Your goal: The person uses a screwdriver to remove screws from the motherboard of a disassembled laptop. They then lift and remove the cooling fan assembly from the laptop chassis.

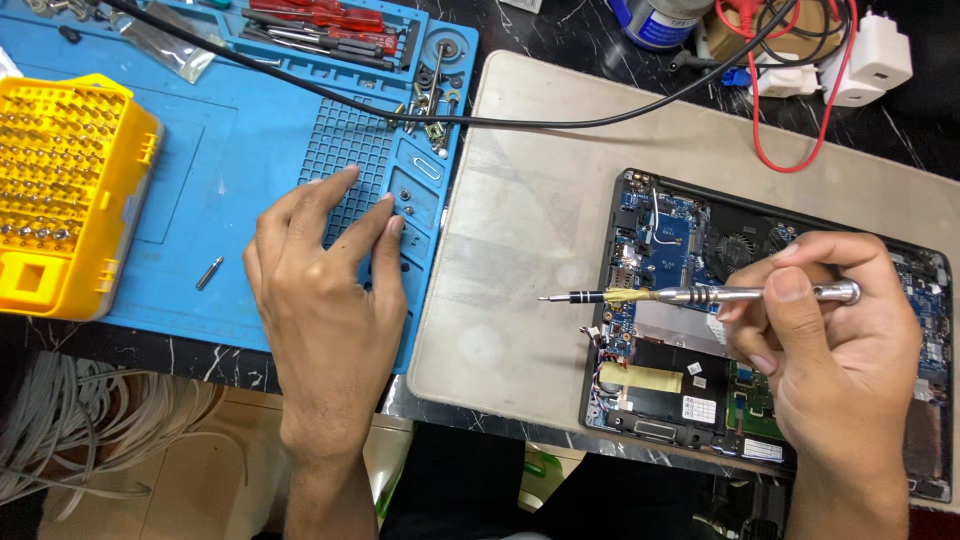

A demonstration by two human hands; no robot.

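Observation:
My left hand (325, 290) lies palm down on the blue silicone work mat (240, 130), fingertips spread at the small screw compartments (412, 200) on its right edge. It holds nothing. My right hand (830, 340) grips a silver precision screwdriver (700, 295) held level, tip pointing left over the beige pad (530, 240). That hand hovers above an opened laptop (660, 370) with its circuit board, fan and black battery exposed.
A yellow bit case (65, 190) stands at the mat's left. A loose bit (209, 272) lies on the mat. Red-handled tools (330, 25) fill the mat's top tray. A black cable (560, 120) crosses the desk. White chargers (870, 55) and red wire sit at the top right.

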